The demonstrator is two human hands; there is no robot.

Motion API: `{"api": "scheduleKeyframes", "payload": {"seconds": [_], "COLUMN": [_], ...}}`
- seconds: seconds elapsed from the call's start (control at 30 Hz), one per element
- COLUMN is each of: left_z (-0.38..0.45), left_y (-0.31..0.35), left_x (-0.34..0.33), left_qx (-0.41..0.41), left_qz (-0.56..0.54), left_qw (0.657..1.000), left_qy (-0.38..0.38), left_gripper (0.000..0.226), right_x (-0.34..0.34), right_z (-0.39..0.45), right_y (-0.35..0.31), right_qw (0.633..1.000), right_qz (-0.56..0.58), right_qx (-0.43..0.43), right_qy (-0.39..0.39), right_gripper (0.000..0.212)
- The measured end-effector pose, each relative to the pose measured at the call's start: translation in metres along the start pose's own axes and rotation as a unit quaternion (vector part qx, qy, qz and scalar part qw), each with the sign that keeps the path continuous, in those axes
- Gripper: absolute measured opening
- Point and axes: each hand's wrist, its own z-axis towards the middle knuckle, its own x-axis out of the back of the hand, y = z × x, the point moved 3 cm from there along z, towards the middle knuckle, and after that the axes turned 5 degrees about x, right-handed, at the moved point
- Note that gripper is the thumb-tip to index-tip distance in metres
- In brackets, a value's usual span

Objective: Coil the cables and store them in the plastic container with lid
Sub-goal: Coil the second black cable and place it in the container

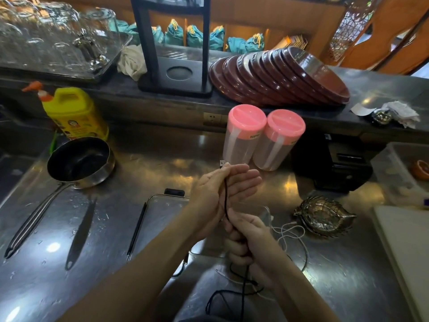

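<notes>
Black cable stretched between two hands at the steel counter (139, 163)

In front of the two pink-lidded containers (262, 140) (lids on), the left hand (218, 194) pinches the black cable (226, 201) just below its USB plug under the thumb, fingers straight; nearer still, the right hand (246, 238) grips the cable in a fist. A white cable (292, 235) lies right of that fist.
</notes>
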Motion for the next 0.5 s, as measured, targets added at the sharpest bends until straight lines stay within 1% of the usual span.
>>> {"api": "scheduleKeyframes", "payload": {"seconds": [0.07, 0.13, 0.2, 0.27, 0.3, 0.37, 0.43, 0.5], "left_z": [0.0, -0.001, -0.003, -0.009, -0.013, -0.021, -0.026, -0.027], "left_y": [-0.001, 0.002, 0.008, 0.011, 0.009, -0.001, -0.013, -0.021], "left_x": [-0.001, 0.0, 0.001, 0.001, 0.001, 0.002, 0.01, 0.022], "left_qx": [-0.006, 0.0, 0.022, 0.048, 0.064, 0.098, 0.123, 0.117], "left_qz": [-0.019, -0.054, -0.072, -0.063, -0.041, 0.04, 0.136, 0.224], "left_qw": [1.0, 0.998, 0.996, 0.995, 0.994, 0.989, 0.978, 0.965], "left_qy": [-0.011, -0.023, -0.041, -0.066, -0.081, -0.102, -0.103, -0.065], "left_gripper": [0.041, 0.04, 0.042, 0.044, 0.043, 0.042, 0.04, 0.04], "right_x": [0.007, 0.019, 0.034, 0.047, 0.054, 0.059, 0.056, 0.051], "right_z": [0.002, 0.007, 0.014, 0.022, 0.028, 0.039, 0.052, 0.059], "right_y": [0.007, 0.015, 0.019, 0.014, 0.009, -0.008, -0.027, -0.045], "right_qw": [0.999, 0.998, 0.996, 0.994, 0.994, 0.993, 0.988, 0.974], "right_qz": [0.007, -0.017, -0.045, -0.052, -0.056, -0.074, -0.099, -0.168], "right_qx": [-0.03, -0.054, -0.075, -0.086, -0.086, -0.089, -0.109, -0.143], "right_qy": [-0.007, -0.018, -0.035, -0.031, -0.024, -0.026, -0.057, -0.056], "right_gripper": [0.039, 0.045, 0.05, 0.049, 0.045, 0.035, 0.04, 0.046]}}
